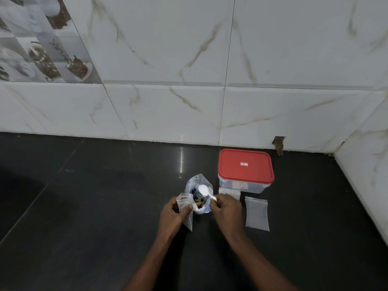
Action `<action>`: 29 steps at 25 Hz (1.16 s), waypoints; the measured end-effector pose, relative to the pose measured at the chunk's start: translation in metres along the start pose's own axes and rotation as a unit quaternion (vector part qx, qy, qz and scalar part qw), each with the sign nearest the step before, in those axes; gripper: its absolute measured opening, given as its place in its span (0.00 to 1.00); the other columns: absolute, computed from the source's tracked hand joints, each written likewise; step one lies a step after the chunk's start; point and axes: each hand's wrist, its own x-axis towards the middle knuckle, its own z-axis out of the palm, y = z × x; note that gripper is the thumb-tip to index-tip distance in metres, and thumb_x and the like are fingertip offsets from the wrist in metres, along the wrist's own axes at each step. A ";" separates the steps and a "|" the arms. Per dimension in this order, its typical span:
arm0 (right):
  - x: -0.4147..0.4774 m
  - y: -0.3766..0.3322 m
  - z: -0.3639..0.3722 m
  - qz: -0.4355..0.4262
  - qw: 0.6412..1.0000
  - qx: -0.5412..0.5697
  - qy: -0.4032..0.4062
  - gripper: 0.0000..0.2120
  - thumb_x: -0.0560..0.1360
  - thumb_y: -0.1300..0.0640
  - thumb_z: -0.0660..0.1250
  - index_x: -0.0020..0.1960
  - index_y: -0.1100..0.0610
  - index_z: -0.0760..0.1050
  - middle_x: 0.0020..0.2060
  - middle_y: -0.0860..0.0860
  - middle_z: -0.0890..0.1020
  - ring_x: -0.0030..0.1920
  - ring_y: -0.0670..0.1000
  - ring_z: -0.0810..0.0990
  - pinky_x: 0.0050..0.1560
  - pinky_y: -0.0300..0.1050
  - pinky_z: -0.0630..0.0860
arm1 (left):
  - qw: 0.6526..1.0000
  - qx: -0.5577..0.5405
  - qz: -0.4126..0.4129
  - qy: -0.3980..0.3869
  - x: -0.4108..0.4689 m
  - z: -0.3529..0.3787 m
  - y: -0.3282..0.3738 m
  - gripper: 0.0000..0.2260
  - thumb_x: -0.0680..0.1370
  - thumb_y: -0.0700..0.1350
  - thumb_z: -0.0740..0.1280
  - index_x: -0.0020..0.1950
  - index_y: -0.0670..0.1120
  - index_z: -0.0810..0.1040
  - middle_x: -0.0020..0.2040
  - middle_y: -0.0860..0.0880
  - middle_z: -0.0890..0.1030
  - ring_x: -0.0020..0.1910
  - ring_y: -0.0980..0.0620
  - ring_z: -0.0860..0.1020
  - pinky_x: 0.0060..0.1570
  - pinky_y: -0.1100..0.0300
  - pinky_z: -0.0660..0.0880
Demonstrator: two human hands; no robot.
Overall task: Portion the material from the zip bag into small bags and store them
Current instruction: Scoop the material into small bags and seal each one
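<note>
A clear zip bag (pixel 196 181) with dark and orange pieces inside stands open on the black counter. My left hand (pixel 174 211) grips a small clear bag (pixel 185 206) just left of it, with the small bag's mouth held up. My right hand (pixel 225 208) pinches the handle of a white plastic spoon (pixel 204 190), whose bowl hovers over the zip bag's opening. The spoon's bowl looks empty.
A clear plastic box with a red lid (pixel 245 165) stands to the right, near the tiled wall. Two small empty bags lie in front of it, one (pixel 230 193) by the box and one (pixel 257 213) nearer. The dark counter (pixel 94 206) stretches left.
</note>
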 end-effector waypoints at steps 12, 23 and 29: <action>0.005 -0.009 0.035 0.028 0.990 -0.072 -0.118 0.08 0.74 0.60 0.65 0.38 0.59 0.80 0.35 0.53 0.81 0.34 0.48 0.78 0.38 0.44 0.74 | 0.963 -0.217 -0.157 -0.022 -0.008 0.013 -0.008 0.11 0.80 0.41 0.66 0.58 0.37 0.82 0.52 0.34 0.84 0.55 0.33 0.82 0.62 0.39 0.76; 0.014 -0.014 -0.004 0.271 0.936 0.226 0.005 0.09 0.73 0.64 0.69 0.34 0.63 0.80 0.24 0.56 0.78 0.19 0.49 0.72 0.22 0.41 0.69 | 0.999 0.030 -0.026 0.001 -0.011 0.009 0.005 0.09 0.76 0.44 0.73 0.55 0.51 0.83 0.46 0.54 0.87 0.46 0.60 0.85 0.45 0.67 0.79; 0.000 -0.028 -0.025 0.130 0.968 0.212 0.017 0.09 0.73 0.62 0.70 0.34 0.61 0.79 0.23 0.56 0.77 0.20 0.49 0.72 0.22 0.45 0.72 | 0.991 0.131 0.023 0.007 -0.006 0.009 0.016 0.10 0.72 0.50 0.74 0.48 0.63 0.78 0.51 0.55 0.83 0.50 0.59 0.82 0.50 0.61 0.78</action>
